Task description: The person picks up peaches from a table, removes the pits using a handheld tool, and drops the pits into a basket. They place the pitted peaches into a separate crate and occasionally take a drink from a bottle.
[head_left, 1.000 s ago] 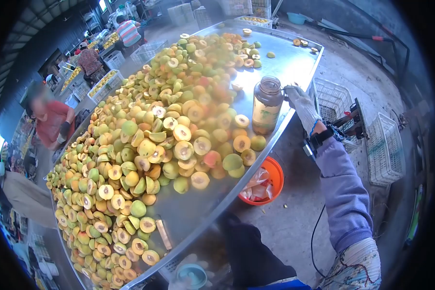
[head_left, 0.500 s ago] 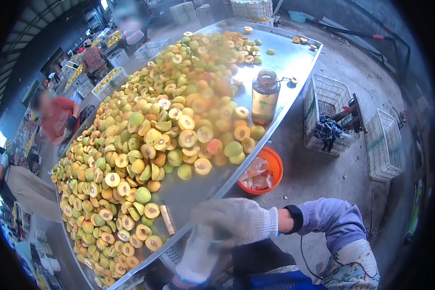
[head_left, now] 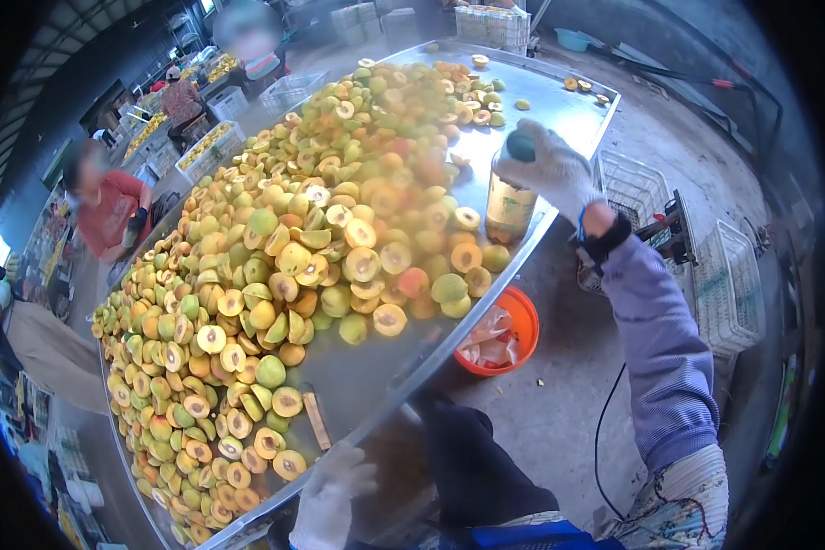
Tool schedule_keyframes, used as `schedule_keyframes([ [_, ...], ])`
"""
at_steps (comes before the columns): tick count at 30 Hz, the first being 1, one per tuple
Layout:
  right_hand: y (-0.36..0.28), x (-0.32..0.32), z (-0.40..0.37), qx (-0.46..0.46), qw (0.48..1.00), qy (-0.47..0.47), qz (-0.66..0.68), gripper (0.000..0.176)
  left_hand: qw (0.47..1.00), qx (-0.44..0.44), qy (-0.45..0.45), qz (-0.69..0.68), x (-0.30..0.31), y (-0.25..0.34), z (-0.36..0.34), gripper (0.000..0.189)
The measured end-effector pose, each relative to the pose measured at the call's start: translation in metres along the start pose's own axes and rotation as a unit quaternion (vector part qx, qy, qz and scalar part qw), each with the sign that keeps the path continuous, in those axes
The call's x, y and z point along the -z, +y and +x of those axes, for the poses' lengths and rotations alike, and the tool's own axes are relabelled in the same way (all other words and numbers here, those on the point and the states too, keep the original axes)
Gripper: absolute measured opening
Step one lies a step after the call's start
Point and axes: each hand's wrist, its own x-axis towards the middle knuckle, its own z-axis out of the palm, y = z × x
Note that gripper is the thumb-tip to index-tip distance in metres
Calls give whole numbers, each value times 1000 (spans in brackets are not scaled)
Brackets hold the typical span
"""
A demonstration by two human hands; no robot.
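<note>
My right hand, in a white glove, grips a dark green lid at the top of the clear bottle, which stands on the metal table near its right edge. Whether the lid sits fully on the bottle cannot be made out. My left hand, also gloved, is at the table's near edge with its fingers apart and nothing in them. Close to it lies a small wooden-looking strip. A large heap of halved yellow and green fruit covers much of the table.
An orange bucket with plastic bags stands on the floor below the table's right edge. White crates are farther right. A person in red is across the table at the left; other people and crates are behind.
My right hand has moved from beside my left hand up to the bottle's top, where the green lid now shows. My left hand has moved slightly left and down, its fingers now apart.
</note>
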Motion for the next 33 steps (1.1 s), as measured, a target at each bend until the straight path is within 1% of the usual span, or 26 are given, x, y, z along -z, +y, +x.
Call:
schedule_keyframes([
  [2, 9, -3, 24, -5, 995, -4, -99, 70, 1000, 11, 20, -2, 6, -1, -2, 59],
  [5, 17, -7, 47, -37, 986, -70, -145, 67, 999, 20, 30, 10, 13, 0, -1, 58],
  [6, 23, -14, 50, -35, 988, -73, -134, 68, 999, 20, 29, 17, 15, 1, 0, 58],
  [9, 25, -14, 55, -103, 985, -123, -61, 69, 997, 26, 18, 68, 20, 4, 7, 59],
  [12, 28, -19, 55, -106, 987, -105, -67, 78, 984, 72, 47, 156, 10, 25, 20, 56],
  [14, 45, -35, 55, -81, 995, 9, -55, 82, 965, -5, 87, 247, 21, 17, 34, 50],
  [15, 50, -39, 55, -68, 994, 66, -50, 84, 950, -44, 105, 290, 30, 12, 44, 48],
  [16, 48, -36, 49, -44, 994, 99, -33, 81, 870, -92, 98, 474, 40, 15, 54, 50],
  [18, 38, -24, 24, 6, 986, 164, 1, 73, 743, -108, 118, 650, 63, 9, 78, 55],
  [19, 31, -18, 7, 11, 988, 126, 93, 65, 666, -112, 127, 726, 69, 4, 87, 58],
  [20, 23, -15, -15, 17, 979, 81, 187, 57, 662, -46, 136, 736, 64, 5, 95, 60],
  [21, 13, -18, -36, 24, 959, 28, 282, 48, 655, 27, 148, 740, 54, 13, 106, 63],
  [22, 6, -25, -57, 15, 940, -3, 341, 38, 646, 108, 162, 739, 52, 17, 112, 66],
  [23, 0, -34, -80, 2, 916, -41, 399, 28, 658, 77, 168, 730, 65, 4, 119, 74],
  [24, -8, -41, -103, -23, 894, -117, 433, 27, 659, 125, 153, 725, 61, 8, 125, 74],
  [25, -17, -47, -126, -48, 865, -190, 462, 26, 644, 54, 181, 741, 70, -9, 129, 69],
  [26, -28, -52, -147, -85, 818, -263, 503, 25, 629, 39, 177, 756, 75, -14, 131, 60],
  [27, -40, -57, -167, -122, 766, -331, 537, 24, 630, -11, 184, 754, 85, -22, 133, 52],
  [28, -45, -67, -188, -98, 768, -366, 516, 23, 630, -43, 163, 758, 97, -27, 136, 47],
  [29, -50, -77, -207, -73, 770, -397, 494, 22, 646, -42, 154, 747, 98, -25, 134, 42],
  [31, -69, -90, -238, -76, 735, -440, 510, 25, 726, -11, 155, 670, 87, -7, 124, 45],
  [32, -80, -94, -249, -77, 719, -458, 518, 26, 765, -27, 161, 623, 73, 3, 110, 48],
  [33, -92, -95, -257, -107, 685, -489, 529, 29, 800, -42, 164, 575, 57, 12, 95, 51],
])
